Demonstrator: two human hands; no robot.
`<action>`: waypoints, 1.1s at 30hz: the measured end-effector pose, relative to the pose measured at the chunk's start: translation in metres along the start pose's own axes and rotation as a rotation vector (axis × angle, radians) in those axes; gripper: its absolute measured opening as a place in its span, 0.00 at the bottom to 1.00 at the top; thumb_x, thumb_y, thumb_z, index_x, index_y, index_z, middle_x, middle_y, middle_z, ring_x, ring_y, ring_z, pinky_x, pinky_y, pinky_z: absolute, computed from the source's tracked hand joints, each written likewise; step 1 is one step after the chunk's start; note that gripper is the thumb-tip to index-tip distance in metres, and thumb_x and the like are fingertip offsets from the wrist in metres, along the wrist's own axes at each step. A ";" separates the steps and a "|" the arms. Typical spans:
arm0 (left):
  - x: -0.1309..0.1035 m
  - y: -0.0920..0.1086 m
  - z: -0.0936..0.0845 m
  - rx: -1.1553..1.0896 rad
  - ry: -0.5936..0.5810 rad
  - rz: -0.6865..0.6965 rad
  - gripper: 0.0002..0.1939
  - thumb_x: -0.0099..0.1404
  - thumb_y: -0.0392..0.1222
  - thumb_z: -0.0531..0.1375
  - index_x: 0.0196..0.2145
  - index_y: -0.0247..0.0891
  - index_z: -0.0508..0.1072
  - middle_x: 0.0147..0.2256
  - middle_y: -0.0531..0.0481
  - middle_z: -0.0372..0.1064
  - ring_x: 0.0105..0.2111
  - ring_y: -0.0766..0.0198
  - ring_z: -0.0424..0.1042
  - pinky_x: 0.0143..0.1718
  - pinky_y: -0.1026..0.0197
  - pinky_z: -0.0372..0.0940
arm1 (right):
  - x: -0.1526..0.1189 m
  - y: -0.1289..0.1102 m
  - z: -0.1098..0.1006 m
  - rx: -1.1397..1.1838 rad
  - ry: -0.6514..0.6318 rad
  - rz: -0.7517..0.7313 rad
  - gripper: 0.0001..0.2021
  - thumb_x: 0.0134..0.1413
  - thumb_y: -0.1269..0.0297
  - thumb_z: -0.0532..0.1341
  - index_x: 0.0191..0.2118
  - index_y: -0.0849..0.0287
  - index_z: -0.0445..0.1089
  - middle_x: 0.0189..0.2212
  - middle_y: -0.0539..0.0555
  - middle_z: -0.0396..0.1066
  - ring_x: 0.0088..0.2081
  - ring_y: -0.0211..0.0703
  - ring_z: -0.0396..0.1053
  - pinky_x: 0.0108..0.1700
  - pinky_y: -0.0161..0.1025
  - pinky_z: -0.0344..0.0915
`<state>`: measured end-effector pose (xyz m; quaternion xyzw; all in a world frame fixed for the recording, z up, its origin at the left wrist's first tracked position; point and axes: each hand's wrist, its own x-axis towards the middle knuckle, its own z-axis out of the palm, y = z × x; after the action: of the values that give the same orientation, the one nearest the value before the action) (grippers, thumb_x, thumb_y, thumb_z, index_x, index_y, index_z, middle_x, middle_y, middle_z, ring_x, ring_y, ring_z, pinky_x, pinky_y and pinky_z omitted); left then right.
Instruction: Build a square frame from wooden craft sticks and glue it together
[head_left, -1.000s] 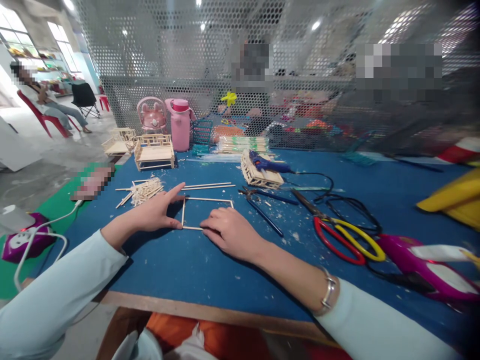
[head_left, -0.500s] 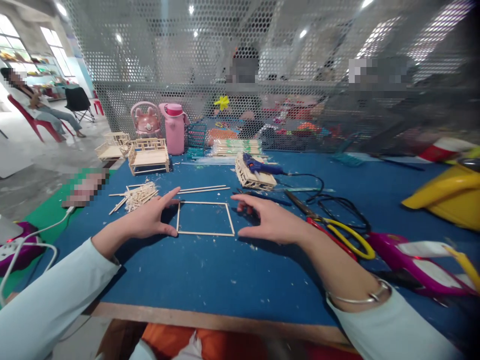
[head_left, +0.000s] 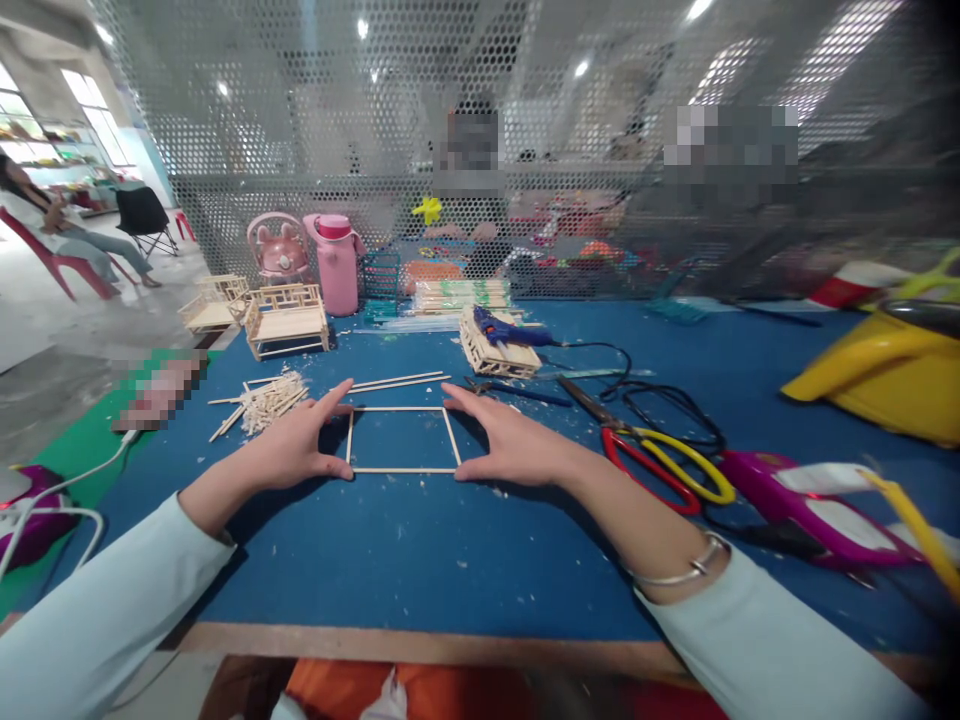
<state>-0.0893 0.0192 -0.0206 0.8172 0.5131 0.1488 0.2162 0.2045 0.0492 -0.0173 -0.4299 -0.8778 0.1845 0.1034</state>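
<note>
A thin rectangular frame of wooden sticks [head_left: 405, 471] lies flat on the blue tabletop between my hands. My left hand [head_left: 294, 440] is at its left side, thumb at the near corner and index finger by the far corner, the two spread apart. On the right side my right hand [head_left: 521, 440] mirrors this, its thumb touching the near corner and its index finger by the far one. Neither hand is closed around the sticks. Just beyond the frame are two loose sticks [head_left: 397, 382]. A pile of short sticks [head_left: 274, 402] lies beyond my left hand.
Small stick-built furniture pieces [head_left: 287, 320] stand at the back left, near a pink bottle [head_left: 337, 265]. A blue glue gun [head_left: 510, 330] rests on another stick piece. Scissors [head_left: 652, 465], pliers [head_left: 517, 391] and a purple power strip [head_left: 817, 510] lie right. Perforated mesh [head_left: 405, 130] rises behind.
My right hand has moved left, from just apart from the frame to its right corners. My left hand stays at the left side. The whole view has shifted slightly.
</note>
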 end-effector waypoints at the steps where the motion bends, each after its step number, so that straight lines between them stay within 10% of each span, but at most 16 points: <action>1: 0.000 0.000 0.000 0.001 0.001 0.003 0.52 0.51 0.54 0.63 0.63 0.40 0.36 0.56 0.39 0.60 0.51 0.49 0.62 0.50 0.49 0.56 | 0.000 0.000 0.000 -0.004 -0.003 0.000 0.51 0.37 0.58 0.68 0.64 0.58 0.40 0.59 0.62 0.55 0.58 0.54 0.55 0.56 0.51 0.54; 26: 0.001 -0.007 0.001 -0.020 0.008 0.007 0.53 0.49 0.56 0.64 0.63 0.39 0.39 0.55 0.40 0.60 0.51 0.49 0.62 0.51 0.49 0.56 | 0.001 -0.001 -0.002 0.031 -0.031 0.017 0.54 0.34 0.54 0.68 0.64 0.58 0.38 0.58 0.60 0.56 0.58 0.53 0.55 0.57 0.49 0.53; 33: 0.000 -0.010 0.003 -0.021 0.021 0.014 0.52 0.49 0.55 0.64 0.63 0.41 0.40 0.55 0.40 0.60 0.49 0.50 0.63 0.50 0.49 0.57 | -0.001 0.000 -0.014 -0.178 0.177 0.284 0.27 0.55 0.58 0.54 0.58 0.62 0.53 0.40 0.60 0.71 0.42 0.49 0.69 0.42 0.42 0.63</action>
<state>-0.0962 0.0221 -0.0280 0.8168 0.5079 0.1644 0.2185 0.2102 0.0520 -0.0045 -0.5715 -0.8086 0.0803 0.1146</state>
